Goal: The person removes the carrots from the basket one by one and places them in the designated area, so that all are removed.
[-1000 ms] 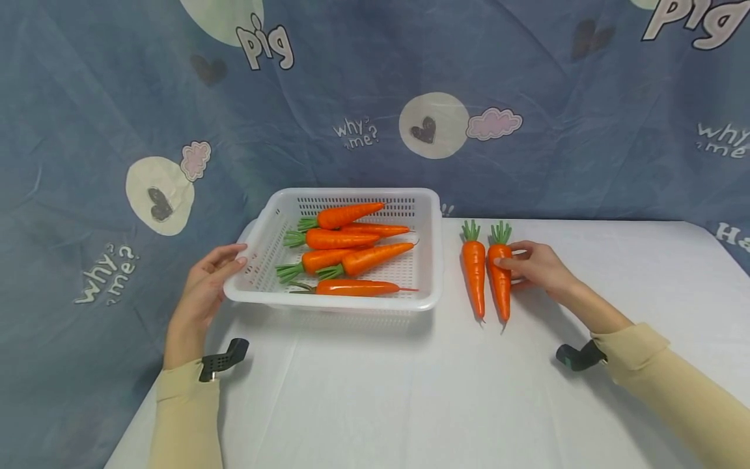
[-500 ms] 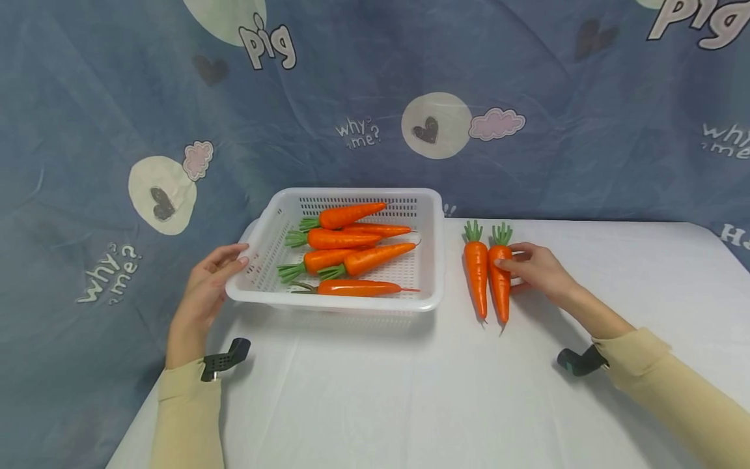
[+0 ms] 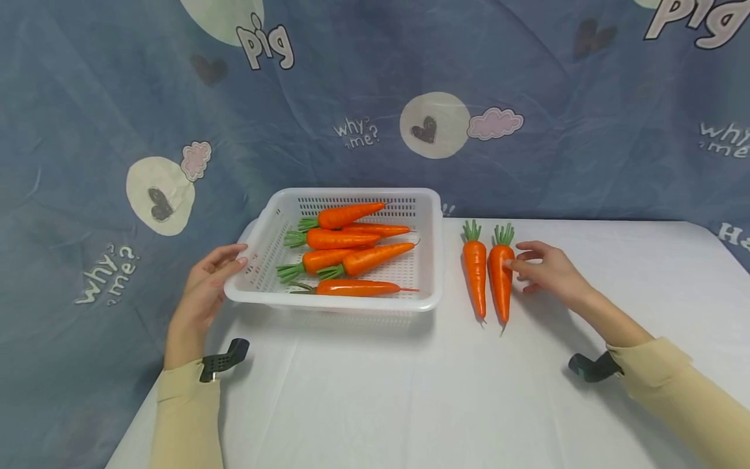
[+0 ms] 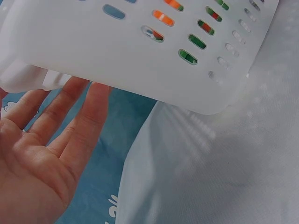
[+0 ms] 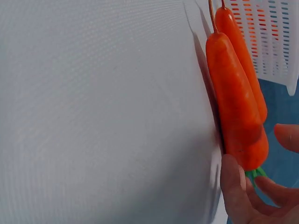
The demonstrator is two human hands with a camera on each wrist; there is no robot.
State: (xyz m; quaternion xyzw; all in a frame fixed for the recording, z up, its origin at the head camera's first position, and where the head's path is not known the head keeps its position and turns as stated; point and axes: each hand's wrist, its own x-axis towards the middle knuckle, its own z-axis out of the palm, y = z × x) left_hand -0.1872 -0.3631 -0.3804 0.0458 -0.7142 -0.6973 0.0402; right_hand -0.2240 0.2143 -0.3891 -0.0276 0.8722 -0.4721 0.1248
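A white perforated basket (image 3: 334, 305) holds several orange carrots (image 3: 350, 288) with green tops. My left hand (image 3: 202, 293) grips its left rim; in the left wrist view that hand's straight fingers (image 4: 88, 109) reach to the underside of the rim. To the right of the basket, two carrots lie side by side on the cloth, a left one (image 3: 475, 273) and a right one (image 3: 500, 280), tops away from me. My right hand (image 3: 551, 273) is spread beside the right one. In the right wrist view its fingers (image 5: 233, 182) part around that carrot's top end (image 5: 240, 116), not gripping.
A white cloth (image 3: 381, 391) covers the table, and a blue printed curtain (image 3: 351, 85) hangs behind it and down the left side. Each wrist wears a dark camera mount, left (image 3: 225, 359) and right (image 3: 594, 367).
My right hand has let go of the right carrot and drawn slightly to the right, its fingers wider apart. The left hand and the basket stay as they were.
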